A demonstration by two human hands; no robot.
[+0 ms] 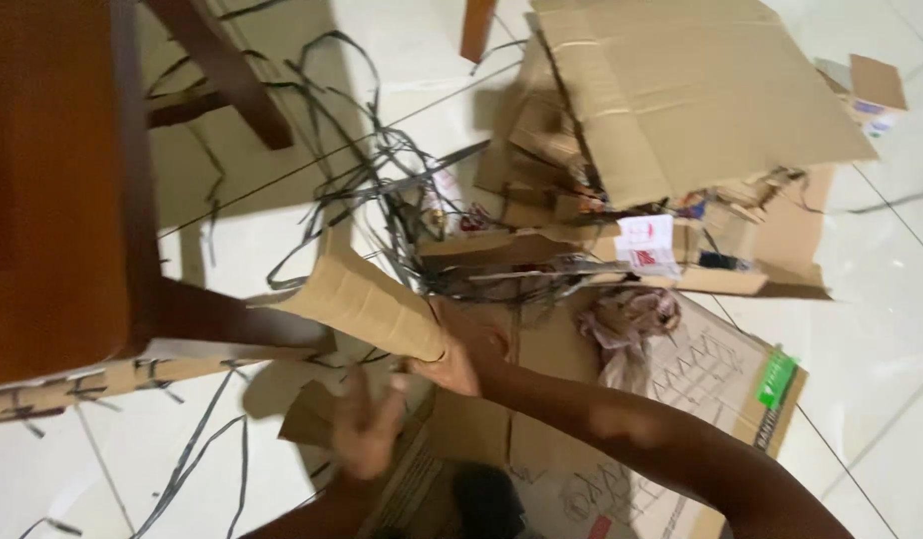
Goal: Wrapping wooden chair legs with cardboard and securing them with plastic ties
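On your far left stands the wooden table (62, 190), and every place here is told from it. Just right of its near edge, your left hand (370, 424) hangs blurred with the fingers spread and loose, holding nothing, close under the rolled piece of cardboard (367, 304). Your right hand (461, 359) is closed around the narrow end of that roll, whose wide end points back at the table. Beyond it, black plastic straps (372, 170) lie tangled on the tiled floor (881, 329). Farther right sits a torn cardboard box (671, 110), flaps open, with a flattened printed carton (711, 379) nearer you. By my reckoning one piece is rolled; most cardboard remains loose.
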